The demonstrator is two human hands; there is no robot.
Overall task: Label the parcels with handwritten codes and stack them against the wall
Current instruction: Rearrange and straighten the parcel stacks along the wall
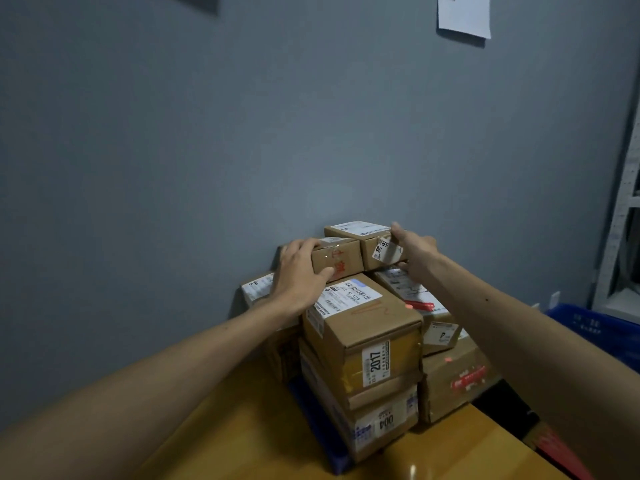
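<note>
Wooden table (pixel 242 427), seen from the near edge towards the wall. A stack of cardboard parcels is shown on a dark blue mat (pixel 318 417) laid on the table top. Nearest the viewer, the lowest front parcel (pixel 367 427) is marked with a white label reading 004. On it is set a taller parcel (pixel 360 327), labelled 2017 on its front face, with a shipping label and an orange scrawl on its top. To the right, a large parcel with red tape (pixel 453 386) is placed just beside the front column, and flatter parcels are piled upon it. A red pen (pixel 419 304) is seen lying on the uppermost of these. Further back, two small parcels are set side by side on top of the stack, close to the wall. The left small parcel (pixel 341 259), bearing red characters, is gripped by the left hand (pixel 301 271), fingers curled over its top and thumb pressed to its front face. The right small parcel (pixel 363 237) is grasped at its right end by the right hand (pixel 412 251), thumb at the upper edge. Behind, a grey wall (pixel 242 133) is shown with a white sheet (pixel 464 15) fixed high up. A blue crate (pixel 595 327) and pale shelving (pixel 623 202) are visible at far right.
</note>
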